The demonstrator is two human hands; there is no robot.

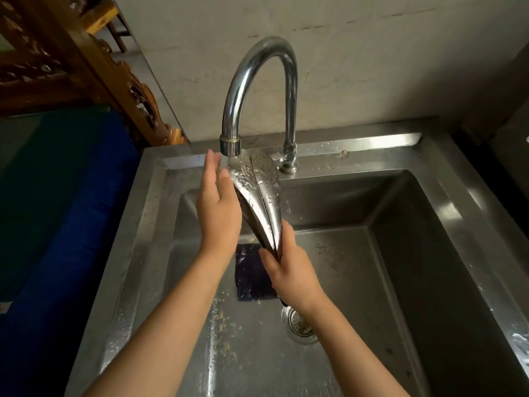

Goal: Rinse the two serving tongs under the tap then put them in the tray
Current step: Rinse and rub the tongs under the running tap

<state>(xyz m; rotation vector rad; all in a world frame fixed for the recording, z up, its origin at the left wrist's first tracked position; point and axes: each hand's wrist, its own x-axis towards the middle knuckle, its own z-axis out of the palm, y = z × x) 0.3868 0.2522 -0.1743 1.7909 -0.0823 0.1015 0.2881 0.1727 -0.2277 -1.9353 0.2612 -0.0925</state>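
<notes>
A pair of steel serving tongs [259, 196] points up and away from me, its wet tips right under the spout of the curved tap [259, 81]. My right hand [292, 270] is shut on the handle end of the tongs, low over the sink. My left hand [219, 204] lies flat against the left blade of the tongs, fingers stretched toward the spout. Water drops cover both blades. I see only this one pair of tongs, and no tray is in view.
The steel sink [415, 253] fills the view, with a drain strainer [300, 325] near the middle, a dark purple cloth or sponge [252, 273] on its floor and food bits beside it. A blue surface [57, 196] lies left, carved wood furniture [86, 67] behind it.
</notes>
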